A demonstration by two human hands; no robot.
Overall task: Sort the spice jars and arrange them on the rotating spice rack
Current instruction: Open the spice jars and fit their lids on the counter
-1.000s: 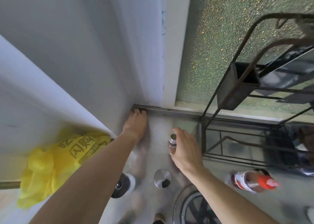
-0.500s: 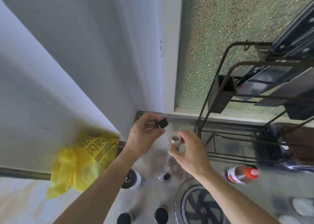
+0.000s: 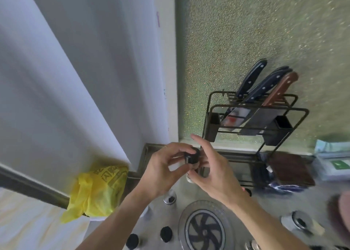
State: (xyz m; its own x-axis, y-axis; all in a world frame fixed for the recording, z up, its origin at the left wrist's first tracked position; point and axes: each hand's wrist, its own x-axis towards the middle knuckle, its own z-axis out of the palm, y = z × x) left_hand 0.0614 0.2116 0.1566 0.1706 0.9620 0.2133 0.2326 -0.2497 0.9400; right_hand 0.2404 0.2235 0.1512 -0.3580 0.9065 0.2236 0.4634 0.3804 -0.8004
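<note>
My left hand [image 3: 161, 171] pinches a small black cap [image 3: 192, 156] and holds it on top of a small spice jar [image 3: 190, 176]. My right hand [image 3: 210, 171] wraps around that jar, so only its lower end shows under my fingers. Both hands meet above the steel counter, in front of the wall corner. The round rotating spice rack [image 3: 205, 229] with a black spoked centre lies below my hands. Two black-capped jars [image 3: 165, 234] [image 3: 132, 241] stand left of the rack. A metal-lidded jar [image 3: 169, 197] stands behind them.
A black wire knife rack [image 3: 253, 117] with three knives stands at the back right against the frosted window. A dark cutting board [image 3: 291, 169] lies under it. A yellow plastic bag [image 3: 98, 189] hangs at the left. More metal-lidded jars [image 3: 297, 223] sit at the right.
My left hand picked up the black cap from the corner and brought it onto the jar in my right hand. The view tilted up, bringing the knives into sight.
</note>
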